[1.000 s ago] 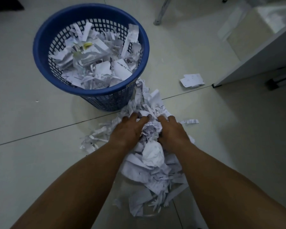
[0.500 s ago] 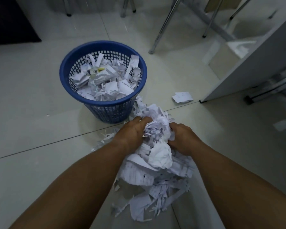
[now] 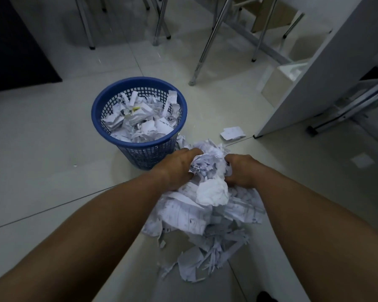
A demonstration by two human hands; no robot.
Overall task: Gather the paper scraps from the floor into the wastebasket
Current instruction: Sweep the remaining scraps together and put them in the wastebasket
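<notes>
Near wastebasket (image 3: 140, 145), hands (image 3: 177, 168) (image 3: 241, 171) seemingly around scraps (image 3: 207, 165)

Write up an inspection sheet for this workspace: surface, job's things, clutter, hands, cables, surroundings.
Surface: pale tiled floor with grout lines.
Job's things: blue mesh wastebasket, upright and already partly filled with paper; a heap of paper scraps beside it on the near side, not yet in.
Clutter: loose sheet lying apart, right of the wastebasket; another pale piece further right.
Hands: left hand and right hand, each with a curled grip on the top of the heap from its own side.
Cables: nothing seen.
Surroundings: metal furniture legs, white panel at right, dark mat at far left.
</notes>
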